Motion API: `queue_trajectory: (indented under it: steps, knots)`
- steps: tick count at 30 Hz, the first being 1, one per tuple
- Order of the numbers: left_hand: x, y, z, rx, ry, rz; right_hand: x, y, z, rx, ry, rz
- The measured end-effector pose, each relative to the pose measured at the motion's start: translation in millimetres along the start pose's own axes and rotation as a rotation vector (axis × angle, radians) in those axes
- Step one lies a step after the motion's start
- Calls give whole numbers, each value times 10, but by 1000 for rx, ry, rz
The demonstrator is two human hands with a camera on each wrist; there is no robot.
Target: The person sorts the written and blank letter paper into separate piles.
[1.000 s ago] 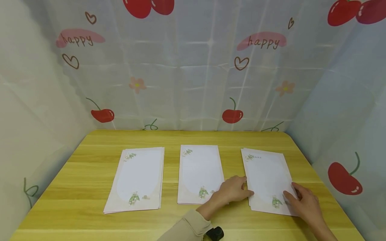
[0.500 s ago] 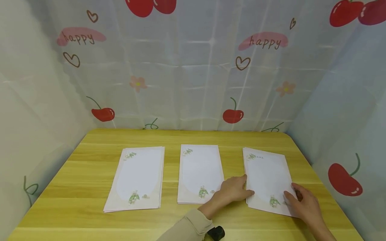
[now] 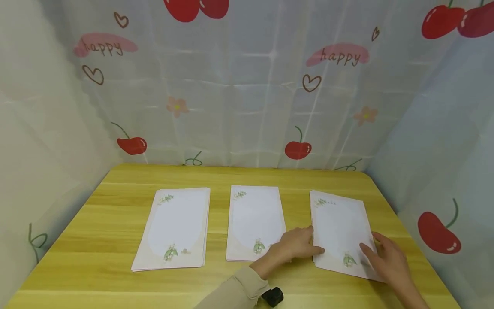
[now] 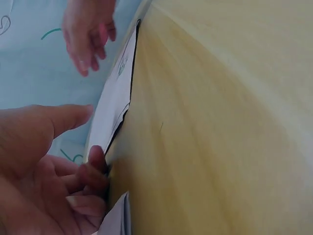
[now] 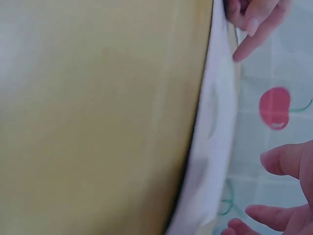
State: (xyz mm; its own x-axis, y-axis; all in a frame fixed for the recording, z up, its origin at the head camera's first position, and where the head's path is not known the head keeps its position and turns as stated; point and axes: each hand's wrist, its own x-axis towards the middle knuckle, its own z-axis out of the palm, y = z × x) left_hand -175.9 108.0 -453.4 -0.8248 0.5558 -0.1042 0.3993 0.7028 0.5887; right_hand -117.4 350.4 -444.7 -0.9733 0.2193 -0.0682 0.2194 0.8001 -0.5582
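Three stacks of white stationery paper with green floral prints lie in a row on the table: a left stack, a middle stack and a right stack. My left hand has its fingertips at the left edge of the right stack, its forearm crossing the lower corner of the middle stack. At the opposite edge is my right hand, its thumb over the paper and fingers beside it. In the right wrist view, my right hand has thumb and fingers spread apart. The right stack's sheets are slightly uneven at the left edge.
The yellow wood-grain table has a cherry-patterned curtain behind it and at both sides. A small black device sits at my left wrist, below the beige sleeve.
The right stack's top sheets have turned slightly, their lower right corner swinging toward me. Both hands stay at its two sides and have shifted only a little.
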Motion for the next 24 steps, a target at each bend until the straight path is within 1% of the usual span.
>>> queue_trajectory:
  steps: [3, 5, 7, 10, 12, 14, 17, 19, 21, 24]
  knots:
    - [-56, -45, -45, -58, -13, 30, -51, -181, 60, -20, 71, -147]
    - [-115, -62, -98, -90, 0, 22, -72, -310, 125, -25, 137, -266]
    - [-188, -94, -174, -127, 14, 21, -76, -443, 190, -20, 179, -349]
    - [-319, -185, -321, -159, 49, 8, -59, -626, 282, -5, 198, -442]
    - [-410, -287, -420, -154, 91, 16, -39, -740, 343, 9, 179, -480]
    - [-507, -406, -513, -111, 148, -4, -24, -843, 402, 18, 143, -505]
    - [-643, -608, -638, -5, 240, -49, 5, -977, 498, 15, 85, -536]
    - [-730, -742, -720, 72, 293, -80, 12, -1052, 554, -6, 47, -552]
    - [-813, -877, -788, 120, 327, -108, 25, -1110, 615, -33, 22, -567]
    - [-949, -1043, -853, 126, 352, -151, 51, -1151, 705, -80, -11, -580]
